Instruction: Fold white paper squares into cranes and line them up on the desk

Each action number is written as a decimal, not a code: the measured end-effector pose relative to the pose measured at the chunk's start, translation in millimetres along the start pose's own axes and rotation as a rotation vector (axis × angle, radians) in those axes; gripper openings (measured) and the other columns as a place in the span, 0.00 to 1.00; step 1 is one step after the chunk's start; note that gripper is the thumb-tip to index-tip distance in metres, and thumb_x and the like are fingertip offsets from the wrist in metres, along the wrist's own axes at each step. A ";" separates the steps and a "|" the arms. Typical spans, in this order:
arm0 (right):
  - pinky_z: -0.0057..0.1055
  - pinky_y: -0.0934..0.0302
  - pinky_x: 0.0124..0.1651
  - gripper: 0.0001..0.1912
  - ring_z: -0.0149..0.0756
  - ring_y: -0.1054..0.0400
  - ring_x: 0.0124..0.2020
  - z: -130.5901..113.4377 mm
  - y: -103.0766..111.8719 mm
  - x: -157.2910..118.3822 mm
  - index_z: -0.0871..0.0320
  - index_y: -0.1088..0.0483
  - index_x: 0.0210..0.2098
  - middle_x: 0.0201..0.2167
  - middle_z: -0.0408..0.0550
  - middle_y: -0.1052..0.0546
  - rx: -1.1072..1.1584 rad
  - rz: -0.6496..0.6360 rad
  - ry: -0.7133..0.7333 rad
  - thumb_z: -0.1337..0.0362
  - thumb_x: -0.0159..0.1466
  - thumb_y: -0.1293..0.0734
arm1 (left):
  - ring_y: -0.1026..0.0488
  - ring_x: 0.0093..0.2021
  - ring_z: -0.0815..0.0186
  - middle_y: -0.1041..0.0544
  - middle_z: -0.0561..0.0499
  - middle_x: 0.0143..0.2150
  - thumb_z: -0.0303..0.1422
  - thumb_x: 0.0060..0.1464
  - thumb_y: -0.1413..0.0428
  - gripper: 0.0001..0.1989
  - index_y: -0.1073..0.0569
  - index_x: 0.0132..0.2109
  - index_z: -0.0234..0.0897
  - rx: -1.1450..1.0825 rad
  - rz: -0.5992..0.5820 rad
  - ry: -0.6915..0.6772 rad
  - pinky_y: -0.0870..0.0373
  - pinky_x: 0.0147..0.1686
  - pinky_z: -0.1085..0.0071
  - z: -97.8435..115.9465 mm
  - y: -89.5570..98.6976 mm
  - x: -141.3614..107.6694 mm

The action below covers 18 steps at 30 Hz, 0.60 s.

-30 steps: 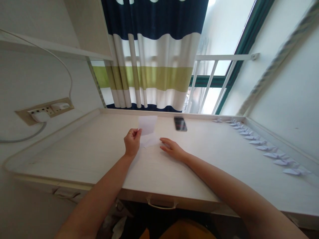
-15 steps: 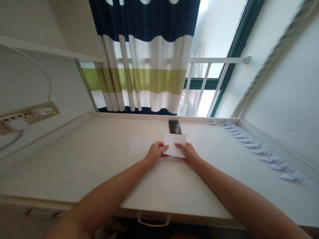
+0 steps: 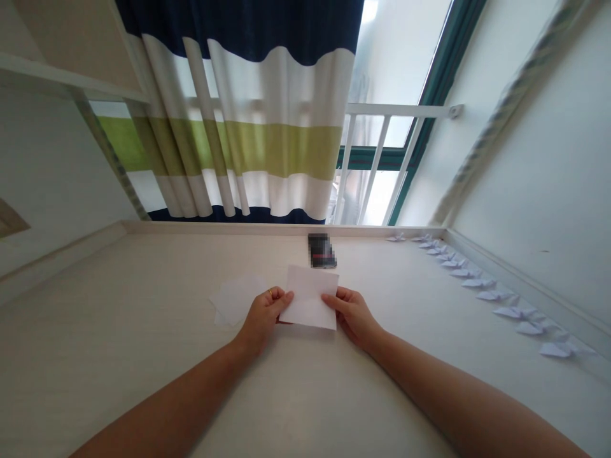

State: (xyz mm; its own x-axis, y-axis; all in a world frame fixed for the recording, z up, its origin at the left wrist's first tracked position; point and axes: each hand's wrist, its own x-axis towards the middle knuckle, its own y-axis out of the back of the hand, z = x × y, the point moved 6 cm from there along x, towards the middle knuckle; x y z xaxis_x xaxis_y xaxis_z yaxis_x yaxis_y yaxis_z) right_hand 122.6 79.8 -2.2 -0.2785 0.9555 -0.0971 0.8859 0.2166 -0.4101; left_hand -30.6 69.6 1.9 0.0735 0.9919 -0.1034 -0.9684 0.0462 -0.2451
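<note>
A white square sheet of paper [image 3: 310, 302] is held up between both hands, over the middle of the white desk. My left hand [image 3: 267, 312] pinches its left edge, thumb on top and a ring on one finger. At the right edge, my right hand [image 3: 354, 313] grips the sheet the same way, with its other fingers partly hidden. More white paper [image 3: 238, 298] lies flat on the desk just left of my left hand. A dark, blurred object [image 3: 321, 250] rests beyond the held sheet.
Several folded white paper figures [image 3: 494, 295] line the right side of the desk [image 3: 143, 356]. A raised rim [image 3: 229, 230] runs along the back, before a striped curtain [image 3: 281, 146] and white window bars [image 3: 377, 168].
The view has come closer to the desk and shifted. The held sheet looks larger and sits nearer the desk's front in view, still between both hands. The drawer handle has left the view.
</note>
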 end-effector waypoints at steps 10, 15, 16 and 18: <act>0.35 0.38 0.36 0.14 0.35 0.31 0.27 4.7 -6.0 -7.1 0.64 0.28 0.31 0.27 0.49 0.23 -0.031 -0.054 -0.061 0.62 0.47 0.29 | 0.31 0.24 0.71 0.26 0.53 0.26 0.34 0.41 0.42 0.11 0.32 0.33 0.35 -0.132 -0.134 0.103 0.35 0.28 0.75 -9.0 -11.2 -2.7; 0.35 0.38 0.37 0.14 0.34 0.31 0.27 2.8 -8.2 -7.6 0.63 0.28 0.32 0.28 0.49 0.23 0.018 -0.096 -0.071 0.64 0.46 0.29 | 0.31 0.23 0.72 0.26 0.54 0.25 0.32 0.40 0.41 0.10 0.30 0.33 0.34 -0.140 -0.121 0.071 0.35 0.27 0.75 -5.6 -9.6 -2.1; 0.35 0.38 0.37 0.13 0.34 0.30 0.27 2.2 -8.8 -7.9 0.63 0.28 0.32 0.28 0.49 0.23 0.031 -0.105 -0.078 0.64 0.46 0.29 | 0.32 0.22 0.73 0.27 0.54 0.24 0.32 0.40 0.41 0.10 0.30 0.33 0.34 -0.142 -0.122 0.066 0.35 0.27 0.75 -4.8 -9.5 -2.0; 0.34 0.38 0.37 0.12 0.34 0.31 0.27 0.9 -9.9 -8.5 0.63 0.28 0.31 0.27 0.48 0.24 0.050 -0.117 -0.089 0.66 0.46 0.30 | 0.32 0.22 0.74 0.28 0.54 0.23 0.31 0.39 0.41 0.09 0.29 0.32 0.34 -0.151 -0.117 0.057 0.36 0.26 0.77 -3.6 -8.7 -1.5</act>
State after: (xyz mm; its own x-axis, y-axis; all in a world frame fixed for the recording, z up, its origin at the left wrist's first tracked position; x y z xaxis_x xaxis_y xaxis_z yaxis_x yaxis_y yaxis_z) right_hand 115.8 69.4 1.8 -0.4122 0.9025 -0.1248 0.8267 0.3129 -0.4676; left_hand -21.5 67.2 0.7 0.2007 0.9724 -0.1193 -0.9062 0.1380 -0.3996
